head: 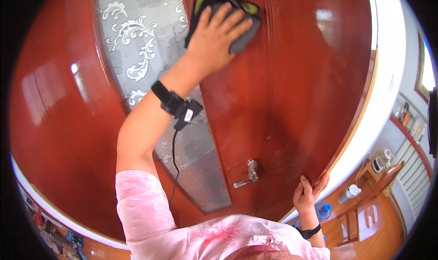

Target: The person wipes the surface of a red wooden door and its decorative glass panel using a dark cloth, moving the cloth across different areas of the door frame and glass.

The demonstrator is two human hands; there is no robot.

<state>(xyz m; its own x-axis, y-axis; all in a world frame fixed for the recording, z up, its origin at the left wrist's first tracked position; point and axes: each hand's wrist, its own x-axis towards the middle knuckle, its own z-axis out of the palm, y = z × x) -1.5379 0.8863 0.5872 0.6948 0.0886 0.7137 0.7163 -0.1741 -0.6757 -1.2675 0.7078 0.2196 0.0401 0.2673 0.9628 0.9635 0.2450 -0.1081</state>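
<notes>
My left hand (219, 34) lies with fingers spread over a dark grey and black cloth (246, 37) with yellow-green patches, holding it against the upper part of a glossy red-brown wooden door (291, 89). A long patterned glass panel (137, 41) runs beside it. Low on the right, my right hand (308, 193) holds the door's edge, with fingertips at the rim. Between the hands, a metal lever handle (251, 174) is fixed to the door, untouched. A black strap with a small device and a cable is on my left wrist; another black strap is on my right.
To the right, beyond the white wall edge, stand a wooden chair (369, 222), a blue-capped water bottle (323, 210) and a white and grey canister (350, 193) near a small wooden table. Bottles line a shelf (410, 133) above a radiator. Mixed items lie at the lower left.
</notes>
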